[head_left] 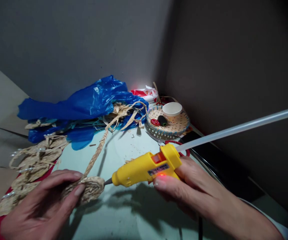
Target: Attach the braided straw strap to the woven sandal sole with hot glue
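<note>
My left hand pinches a coiled piece of braided straw between thumb and fingers. From the coil a plaited straw strand runs up and away toward a blue bag. My right hand is wrapped round a yellow hot glue gun, whose red light glows near my thumb. The gun's dark nozzle tip meets the right edge of the coil. A long translucent glue stick sticks out of the gun's back end toward the right. The palm side of my right hand is hidden.
A blue plastic bag with loose straw lies at the back. Woven straw pieces with beads lie at the left. A woven tray bears a white cup and a black thread spool. Red-handled scissors lie behind the gun.
</note>
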Demonstrator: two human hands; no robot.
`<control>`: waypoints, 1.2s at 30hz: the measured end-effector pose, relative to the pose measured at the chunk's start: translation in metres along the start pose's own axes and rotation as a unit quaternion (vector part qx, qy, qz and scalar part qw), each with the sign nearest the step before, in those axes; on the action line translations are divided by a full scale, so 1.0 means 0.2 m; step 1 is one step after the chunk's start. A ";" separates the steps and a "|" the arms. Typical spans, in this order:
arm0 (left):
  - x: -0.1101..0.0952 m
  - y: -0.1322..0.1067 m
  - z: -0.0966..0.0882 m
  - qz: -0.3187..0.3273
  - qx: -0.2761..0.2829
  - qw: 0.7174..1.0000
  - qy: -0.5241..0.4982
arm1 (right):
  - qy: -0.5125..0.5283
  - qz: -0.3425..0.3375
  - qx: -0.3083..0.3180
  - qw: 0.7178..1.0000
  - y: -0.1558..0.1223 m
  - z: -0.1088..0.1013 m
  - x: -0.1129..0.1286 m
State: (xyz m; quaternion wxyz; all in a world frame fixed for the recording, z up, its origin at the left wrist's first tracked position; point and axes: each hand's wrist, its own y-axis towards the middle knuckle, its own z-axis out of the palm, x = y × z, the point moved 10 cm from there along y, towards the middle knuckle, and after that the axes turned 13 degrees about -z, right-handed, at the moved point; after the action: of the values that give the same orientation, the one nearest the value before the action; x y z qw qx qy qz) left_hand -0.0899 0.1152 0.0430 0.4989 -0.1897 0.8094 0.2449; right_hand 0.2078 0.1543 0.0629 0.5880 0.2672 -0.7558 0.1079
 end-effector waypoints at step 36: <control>-0.05 -0.24 0.22 -0.067 0.124 0.986 -0.092 | 0.362 0.088 -0.022 0.928 0.21 0.37 -0.25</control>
State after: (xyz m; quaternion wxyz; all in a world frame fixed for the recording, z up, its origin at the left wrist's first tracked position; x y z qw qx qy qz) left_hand -0.0274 0.1025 0.0251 0.6064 -0.1568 0.7694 0.1252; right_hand 0.1314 0.1683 0.0017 0.8154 0.1299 -0.5142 0.2321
